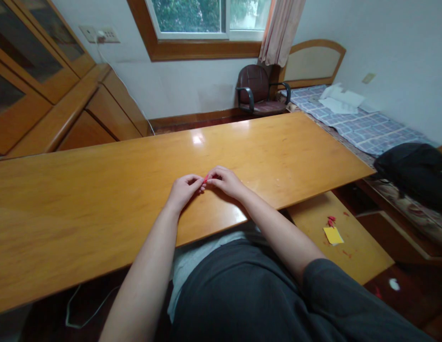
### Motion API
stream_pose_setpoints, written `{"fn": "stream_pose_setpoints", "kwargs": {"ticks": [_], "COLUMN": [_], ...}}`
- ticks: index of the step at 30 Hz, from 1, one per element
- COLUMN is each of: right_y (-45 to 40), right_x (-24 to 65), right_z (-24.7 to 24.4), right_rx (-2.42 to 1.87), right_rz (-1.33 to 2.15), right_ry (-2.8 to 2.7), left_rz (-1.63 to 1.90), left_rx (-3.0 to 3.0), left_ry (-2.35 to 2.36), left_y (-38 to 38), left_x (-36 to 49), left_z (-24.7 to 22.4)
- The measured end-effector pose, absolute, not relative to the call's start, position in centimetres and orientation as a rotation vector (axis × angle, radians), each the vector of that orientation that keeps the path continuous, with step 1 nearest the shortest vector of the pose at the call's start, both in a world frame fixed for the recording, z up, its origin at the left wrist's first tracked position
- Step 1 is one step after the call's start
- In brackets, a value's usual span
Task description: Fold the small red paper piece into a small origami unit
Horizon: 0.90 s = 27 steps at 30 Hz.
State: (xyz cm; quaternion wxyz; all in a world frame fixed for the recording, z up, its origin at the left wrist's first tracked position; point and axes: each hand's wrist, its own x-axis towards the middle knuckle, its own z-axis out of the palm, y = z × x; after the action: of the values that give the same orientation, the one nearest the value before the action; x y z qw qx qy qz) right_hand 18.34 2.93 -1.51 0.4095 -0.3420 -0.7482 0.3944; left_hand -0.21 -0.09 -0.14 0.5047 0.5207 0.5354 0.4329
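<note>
Head view: near the center of the frame, the person's left hand [185,191] and right hand [226,181] meet over the tabletop [81,199]. A small red piece [205,179] sits between their fingertips; the fingers cover much of it, so its full shape cannot be told. Each hand's grip is pinched on it, thumb against fingers. In the lower right of the frame, a board [302,211] bears a yellow card [332,235], with red scraps [331,219] just beyond it. At the right edge a black bag [413,171] lies on the bed [370,126], with white papers [340,99] farther up. A chair [254,85] stands above center, below the curtain [283,28]; a cabinet [71,71] fills the upper left.
</note>
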Motion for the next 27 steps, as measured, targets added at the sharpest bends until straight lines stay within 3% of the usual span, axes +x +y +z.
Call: {"fn": "stream_pose_setpoints", "kwargs": {"ticks": [27], "right_y": [3.1], "right_x": [18.3], "right_z": [-1.4], "right_rx": [-0.866], "right_rz": [0.983], "right_ry": [-1.909], "left_rz": [1.0], "left_rx": [1.448], "left_ry": [1.318], "left_y": [-0.2], "left_x": [-0.7], "left_z": [-0.8]}}
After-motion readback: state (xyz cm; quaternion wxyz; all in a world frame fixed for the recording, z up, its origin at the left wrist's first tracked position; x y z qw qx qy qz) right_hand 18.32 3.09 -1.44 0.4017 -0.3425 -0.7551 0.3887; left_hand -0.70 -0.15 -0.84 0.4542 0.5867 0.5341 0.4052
